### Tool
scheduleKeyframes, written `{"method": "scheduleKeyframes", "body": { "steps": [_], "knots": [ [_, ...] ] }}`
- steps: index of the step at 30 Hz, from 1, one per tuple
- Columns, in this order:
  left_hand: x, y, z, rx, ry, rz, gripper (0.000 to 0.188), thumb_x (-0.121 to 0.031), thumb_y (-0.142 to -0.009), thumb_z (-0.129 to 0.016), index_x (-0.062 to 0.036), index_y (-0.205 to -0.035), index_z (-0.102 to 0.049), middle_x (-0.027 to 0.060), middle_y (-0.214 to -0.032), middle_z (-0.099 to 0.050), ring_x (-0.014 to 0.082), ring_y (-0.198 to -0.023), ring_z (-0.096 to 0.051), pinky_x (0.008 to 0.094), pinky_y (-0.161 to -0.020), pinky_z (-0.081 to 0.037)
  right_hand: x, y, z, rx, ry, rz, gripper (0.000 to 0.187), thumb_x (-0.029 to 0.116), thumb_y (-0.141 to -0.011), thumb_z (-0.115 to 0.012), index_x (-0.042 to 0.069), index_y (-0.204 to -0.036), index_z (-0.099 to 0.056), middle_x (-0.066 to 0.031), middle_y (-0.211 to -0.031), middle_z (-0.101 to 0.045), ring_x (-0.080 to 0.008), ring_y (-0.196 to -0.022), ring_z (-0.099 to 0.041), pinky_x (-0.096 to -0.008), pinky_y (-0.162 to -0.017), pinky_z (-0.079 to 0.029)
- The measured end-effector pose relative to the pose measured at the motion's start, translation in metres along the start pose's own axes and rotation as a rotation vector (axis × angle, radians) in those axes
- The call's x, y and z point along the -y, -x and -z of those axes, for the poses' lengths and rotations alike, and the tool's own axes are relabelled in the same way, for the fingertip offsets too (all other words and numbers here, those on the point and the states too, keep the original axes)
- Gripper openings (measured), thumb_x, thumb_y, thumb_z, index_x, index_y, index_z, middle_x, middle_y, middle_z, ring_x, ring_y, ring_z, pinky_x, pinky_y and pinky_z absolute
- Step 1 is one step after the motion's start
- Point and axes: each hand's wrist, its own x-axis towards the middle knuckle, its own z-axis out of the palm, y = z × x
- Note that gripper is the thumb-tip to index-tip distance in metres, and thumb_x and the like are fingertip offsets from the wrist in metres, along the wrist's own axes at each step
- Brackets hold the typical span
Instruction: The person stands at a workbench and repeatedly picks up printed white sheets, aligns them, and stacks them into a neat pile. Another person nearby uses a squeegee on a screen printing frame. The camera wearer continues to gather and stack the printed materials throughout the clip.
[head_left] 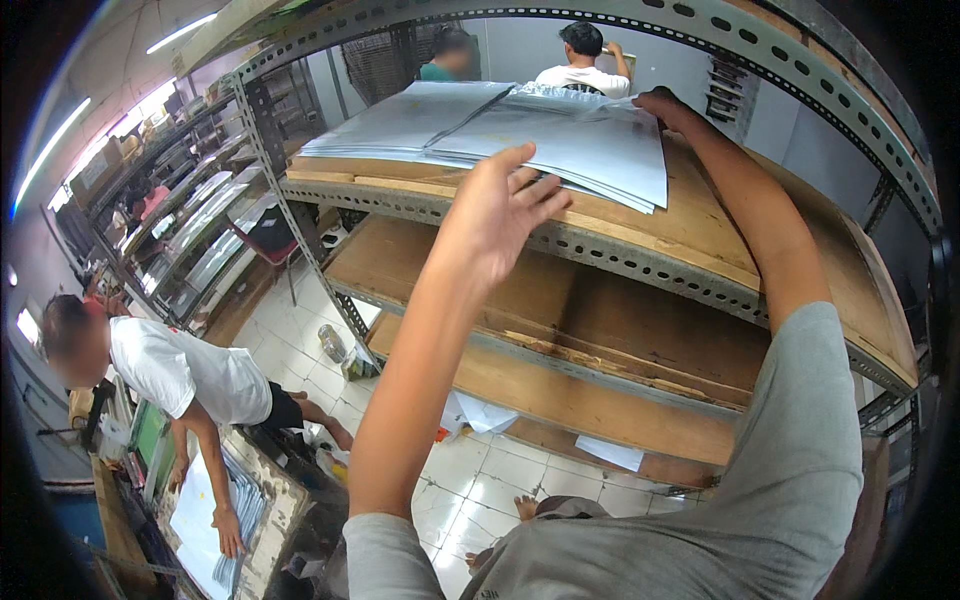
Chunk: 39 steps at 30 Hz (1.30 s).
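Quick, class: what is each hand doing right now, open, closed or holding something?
Left hand: open, fingers spread at the front edge of the stack of grey sheets.
Right hand: on the stack's far edge; grip cannot be told.

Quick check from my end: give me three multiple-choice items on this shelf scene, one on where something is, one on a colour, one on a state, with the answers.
1. Where does the stack of sheets lie?
A. on the top wooden shelf
B. on the tiled floor
C. on the lowest shelf

2. What colour are the sleeves on the person's own arms?
A. red
B. grey
C. black

3. How is the left hand?
A. clenched in a fist
B. open, fingers spread, at the front edge of the stack
C. resting on the floor

Answers:
1. A, the sheets rest on the top board of the metal rack.
2. B, both sleeves at the lower edge are grey.
3. B, its fingers are spread by the near edge, while the right hand reaches to the stack's far right corner.
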Motion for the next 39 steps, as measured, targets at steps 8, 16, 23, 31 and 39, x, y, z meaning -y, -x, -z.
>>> {"method": "scheduleKeyframes", "body": {
  "steps": [8, 16, 23, 31, 39],
  "knots": [
    [0.004, 0.043, -0.006, 0.033, 0.0, -0.098, 0.08, -0.022, -0.094, -0.057, 0.015, -0.143, -0.007, 0.0332, -0.15, -0.016, 0.038, -0.141, -0.024, 0.0431, -0.117, -0.028, 0.036, 0.009, -0.009, -0.037, 0.25, -0.09, 0.055, 0.034, -0.076, -0.073, -0.003, -0.115, -0.06, -0.016, -0.102, -0.066, -0.0324, -0.093, -0.066, -0.0433, -0.072, -0.057],
    [0.012, 0.06, 0.015, 0.07, 0.154, -0.06, 0.057, -0.017, -0.097, -0.049, 0.0112, -0.139, -0.024, 0.0308, -0.146, -0.028, 0.036, -0.137, -0.035, 0.042, -0.114, -0.036, 0.048, 0.014, -0.015, 0.03, -0.094, -0.167, 0.053, 0.029, -0.074, -0.075, -0.003, -0.114, -0.06, -0.0168, -0.101, -0.066, -0.0312, -0.084, -0.068, -0.0412, -0.07, -0.058],
    [0.063, 0.058, 0.01, 0.185, 0.348, 0.119, 0.061, -0.026, -0.097, -0.051, 0.0097, -0.14, -0.025, 0.0288, -0.144, -0.033, 0.0354, -0.133, -0.041, 0.0405, -0.111, -0.04, -0.057, -0.089, -0.014, 0.15, -0.593, 0.012, 0.027, 0.023, -0.076, -0.072, 0.002, -0.092, -0.067, -0.011, -0.09, -0.066, -0.0233, -0.078, -0.062, -0.0373, -0.071, -0.05],
    [0.096, 0.057, -0.015, 0.162, 0.412, 0.148, 0.11, -0.073, -0.082, -0.053, 0.0092, -0.145, -0.016, 0.0282, -0.146, -0.028, 0.0372, -0.133, -0.04, 0.0444, -0.112, -0.034, -0.022, 0.065, 0.035, 0.105, -0.446, 0.088, 0.026, 0.019, -0.087, -0.07, -0.002, -0.101, -0.067, -0.008, -0.095, -0.068, -0.0127, -0.079, -0.062, -0.0264, -0.075, -0.051],
    [0.114, 0.089, -0.022, 0.227, 0.438, 0.003, 0.069, -0.037, -0.081, -0.066, -0.0048, -0.135, -0.038, 0.0189, -0.125, -0.05, 0.0307, -0.121, -0.047, 0.045, -0.106, -0.034, -0.038, 0.334, 0.066, 0.103, -0.914, -0.247, 0.059, 0.041, -0.097, -0.053, -0.006, -0.132, -0.05, -0.0209, -0.129, -0.057, -0.0301, -0.112, -0.06, -0.0401, -0.097, -0.047]
  ]
}}
